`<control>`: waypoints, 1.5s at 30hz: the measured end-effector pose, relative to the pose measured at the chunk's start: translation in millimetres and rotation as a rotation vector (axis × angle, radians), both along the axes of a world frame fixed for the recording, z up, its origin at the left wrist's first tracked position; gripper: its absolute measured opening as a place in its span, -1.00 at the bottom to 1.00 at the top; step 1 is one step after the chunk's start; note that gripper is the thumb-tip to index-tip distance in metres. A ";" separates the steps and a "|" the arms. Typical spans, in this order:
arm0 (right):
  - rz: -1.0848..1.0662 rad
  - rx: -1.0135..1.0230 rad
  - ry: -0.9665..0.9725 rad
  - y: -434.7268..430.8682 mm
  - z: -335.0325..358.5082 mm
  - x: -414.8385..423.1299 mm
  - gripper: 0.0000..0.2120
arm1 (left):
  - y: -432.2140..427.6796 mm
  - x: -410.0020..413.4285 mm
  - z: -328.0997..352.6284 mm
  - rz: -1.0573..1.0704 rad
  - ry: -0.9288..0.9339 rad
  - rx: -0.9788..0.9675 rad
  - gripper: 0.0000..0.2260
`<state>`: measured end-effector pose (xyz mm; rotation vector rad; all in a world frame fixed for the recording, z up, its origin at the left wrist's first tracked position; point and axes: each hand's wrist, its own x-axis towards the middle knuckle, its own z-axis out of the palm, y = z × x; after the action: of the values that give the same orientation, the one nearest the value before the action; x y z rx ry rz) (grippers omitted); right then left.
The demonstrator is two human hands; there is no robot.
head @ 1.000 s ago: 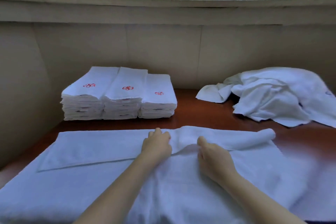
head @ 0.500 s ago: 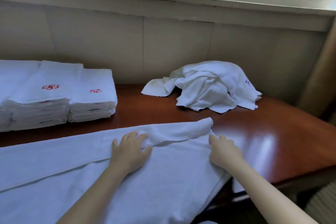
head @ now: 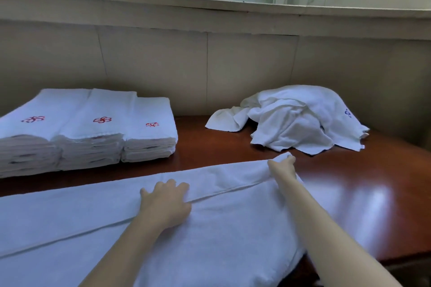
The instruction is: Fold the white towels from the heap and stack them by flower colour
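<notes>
Here the spread towel (head: 233,228) overhangs the table's (head: 361,193) near edge; the left hand (head: 166,202) presses flat on its folded hem, the right hand (head: 283,165) pinches its far corner. Bare wood separates it from the heap (head: 291,121).

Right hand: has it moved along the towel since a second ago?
Yes. The right hand has slid from mid-fold out to the spread towel's far right corner, nearer the heap.
</notes>
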<state>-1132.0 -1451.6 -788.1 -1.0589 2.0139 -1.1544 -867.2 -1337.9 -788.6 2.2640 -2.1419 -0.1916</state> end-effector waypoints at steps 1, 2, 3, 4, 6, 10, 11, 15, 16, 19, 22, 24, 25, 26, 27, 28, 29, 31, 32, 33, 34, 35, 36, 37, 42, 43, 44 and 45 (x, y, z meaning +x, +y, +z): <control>-0.018 -0.012 -0.020 -6.3 -2.7 0.4 -0.39 | 3.2 14.8 1.5 0.035 0.004 0.056 -0.54; -0.018 -0.037 -0.067 -9.3 -4.7 1.8 -0.33 | 6.8 28.1 2.0 0.073 0.027 0.090 -0.52; -0.023 -0.098 -0.103 -16.3 -9.5 2.4 -0.30 | 9.9 38.3 1.7 0.104 0.051 0.094 -0.52; -0.029 -0.149 -0.120 -21.3 -12.2 4.5 -0.29 | 11.8 45.2 0.9 0.125 0.055 0.069 -0.53; -0.021 -0.235 -0.171 -28.1 -13.6 8.7 -0.30 | 13.0 51.2 -3.2 0.140 -0.002 -0.051 -0.55; 0.057 -0.335 -0.245 -37.3 -17.3 7.6 -0.27 | 8.3 57.8 -13.8 0.141 -0.025 -0.294 -0.57; 0.067 -0.348 -0.223 -39.5 -17.6 6.8 -0.25 | 7.2 59.0 -14.8 0.138 -0.012 -0.318 -0.57; 0.111 -0.298 -0.161 -45.9 -15.2 3.7 -0.20 | 7.8 63.3 -18.7 0.118 0.036 -0.344 -0.59; 0.120 -0.288 -0.204 -47.3 -13.3 2.6 -0.20 | 8.6 65.2 -19.9 0.118 0.039 -0.337 -0.60; 0.058 -0.311 -0.252 -51.1 -14.1 -3.7 -0.26 | 8.4 74.0 -20.1 0.135 0.015 -0.313 -0.58; 0.069 -0.330 -0.235 -55.2 -16.7 -7.3 -0.24 | 7.9 76.4 -16.5 0.141 -0.012 -0.271 -0.55; 0.085 -0.330 -0.263 -56.3 -15.3 -6.5 -0.21 | 6.5 73.3 -13.8 0.141 -0.026 -0.250 -0.54; 0.080 -0.332 -0.296 -56.6 -14.4 -6.1 -0.23 | 5.4 70.4 -12.4 0.142 -0.031 -0.244 -0.54; 0.070 -0.337 -0.321 -56.0 -13.8 -6.1 -0.27 | 4.3 66.8 -11.6 0.139 -0.036 -0.241 -0.53; 0.048 -0.354 -0.334 -55.1 -13.4 -7.1 -0.34 | 3.0 62.5 -11.3 0.134 -0.038 -0.236 -0.53; 0.010 -0.376 -0.333 -53.6 -11.5 -8.4 -0.41 | 1.6 58.4 -11.1 0.127 -0.037 -0.232 -0.53; -0.039 -0.401 -0.323 -51.8 -7.6 -10.3 -0.47 | -0.1 55.3 -10.5 0.124 -0.030 -0.229 -0.53; -0.123 -0.458 -0.295 -47.3 4.3 -16.4 -0.54 | -3.0 54.6 -7.5 0.135 0.021 -0.224 -0.51; -0.152 -0.482 -0.280 -44.7 11.0 -19.9 -0.56 | -3.5 57.4 -5.9 0.142 0.070 -0.221 -0.50; -0.179 -0.484 -0.267 -42.4 15.4 -24.7 -0.58 | -2.7 61.5 -4.6 0.138 0.130 -0.215 -0.49; -0.206 -0.453 -0.255 -39.5 17.8 -29.6 -0.60 | -1.2 66.4 -3.2 0.120 0.189 -0.208 -0.49; -0.225 -0.391 -0.238 -35.2 18.2 -34.1 -0.63 | 0.9 71.5 -2.0 0.085 0.228 -0.195 -0.49; -0.214 -0.296 -0.189 -29.9 15.4 -38.9 -0.65 | 3.3 76.4 -0.8 0.040 0.243 -0.179 -0.49; -0.173 -0.173 -0.083 -24.5 9.3 -43.3 -0.66 | 5.5 81.0 -0.3 -0.005 0.244 -0.161 -0.49; 0.004 -0.025 0.287 -2.1 -15.3 -51.4 -0.70 | 12.7 87.9 -6.3 -0.070 0.176 -0.093 -0.48; 0.023 -0.029 0.326 -1.0 -14.9 -50.5 -0.72 | 13.4 87.6 -7.1 -0.054 0.166 -0.115 -0.45; 0.039 -0.023 0.368 -0.1 -14.0 -49.0 -0.73 | 14.4 88.1 -7.5 -0.033 0.155 -0.144 -0.40; 0.055 -0.016 0.411 0.6 -13.9 -47.4 -0.73 | 14.6 90.1 -7.7 -0.014 0.142 -0.177 -0.37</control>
<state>-1179.4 -1451.0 -801.9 -1.4448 2.2659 -0.9850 -777.1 -1323.3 -796.3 2.0742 -2.0178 -0.1504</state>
